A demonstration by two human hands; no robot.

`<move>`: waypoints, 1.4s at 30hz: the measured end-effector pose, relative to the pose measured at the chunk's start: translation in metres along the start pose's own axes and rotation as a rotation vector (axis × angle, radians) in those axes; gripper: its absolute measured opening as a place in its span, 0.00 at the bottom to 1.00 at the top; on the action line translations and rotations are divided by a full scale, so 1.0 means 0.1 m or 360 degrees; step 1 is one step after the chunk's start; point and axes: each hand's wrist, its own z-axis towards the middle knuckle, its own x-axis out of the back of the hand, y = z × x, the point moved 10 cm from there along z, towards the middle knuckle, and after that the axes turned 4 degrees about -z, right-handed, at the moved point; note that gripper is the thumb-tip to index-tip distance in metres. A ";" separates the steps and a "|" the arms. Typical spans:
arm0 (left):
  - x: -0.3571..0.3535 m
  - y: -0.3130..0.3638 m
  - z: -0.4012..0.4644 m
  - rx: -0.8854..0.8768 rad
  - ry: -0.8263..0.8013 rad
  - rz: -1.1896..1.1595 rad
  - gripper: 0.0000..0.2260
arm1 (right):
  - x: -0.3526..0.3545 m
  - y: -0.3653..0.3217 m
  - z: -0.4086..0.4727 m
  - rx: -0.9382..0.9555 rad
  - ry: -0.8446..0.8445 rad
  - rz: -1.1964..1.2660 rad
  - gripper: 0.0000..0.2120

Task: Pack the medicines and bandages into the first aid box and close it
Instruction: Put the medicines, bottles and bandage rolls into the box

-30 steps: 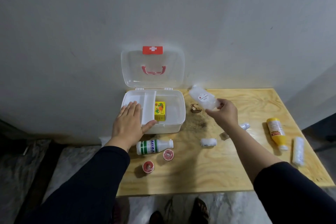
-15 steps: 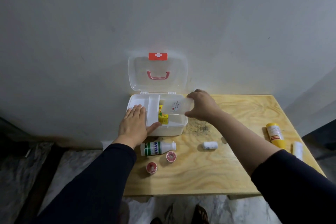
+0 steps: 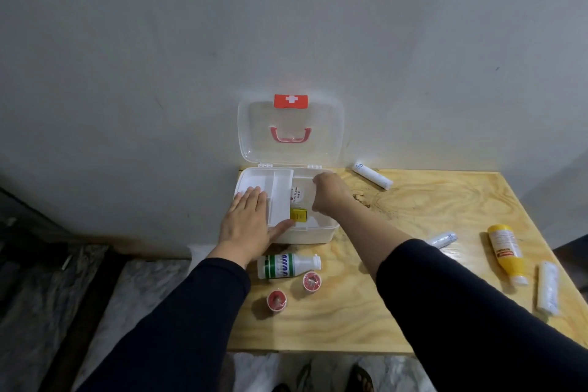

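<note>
The white first aid box (image 3: 318, 234) stands at the table's back left, its clear lid (image 3: 324, 130) upright against the wall. My left hand (image 3: 248, 223) lies flat on the box's left side, over the inner tray (image 3: 280, 191). My right hand (image 3: 329, 192) reaches into the right compartment, fingers closed on a clear labelled pack (image 3: 297, 196) lying low inside. A small yellow box (image 3: 298, 214) sits in the same compartment, nearer me. On the table lie a green-and-white bottle (image 3: 286, 265), two red tape rolls (image 3: 311, 282) (image 3: 276, 300) and a yellow bottle (image 3: 506, 248).
White bandage rolls lie on the wooden table (image 3: 413, 200): one by the wall (image 3: 372, 174), one beside my right forearm (image 3: 442, 239), one near the right edge (image 3: 548, 291). The wall stands right behind the box. The floor drops away left of the table.
My right hand carried the clear pack from above the table's middle leftward and down into the box's right compartment. My left hand stayed flat on the box.
</note>
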 end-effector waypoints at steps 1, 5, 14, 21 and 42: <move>0.00 0.00 0.00 -0.0002 0.0000 0.0006 0.52 | -0.04 -0.02 0.01 0.0000 -0.0004 0.0017 0.15; -0.01 -0.01 0.00 0.0000 0.0011 0.0006 0.51 | -0.13 -0.04 0.05 -0.0061 0.0052 0.0301 0.26; -0.02 -0.05 0.08 0.0013 -0.0027 0.0022 0.49 | 0.15 0.11 -0.10 -0.0054 0.0262 0.0650 0.26; 0.04 -0.08 0.16 -0.0011 -0.0004 0.0024 0.44 | 0.33 0.49 -0.72 -0.0003 0.0392 0.0869 0.13; 0.01 -0.12 0.05 -0.0011 -0.0007 0.0039 0.43 | -0.66 0.59 -0.95 -0.0067 -0.0103 0.1007 0.16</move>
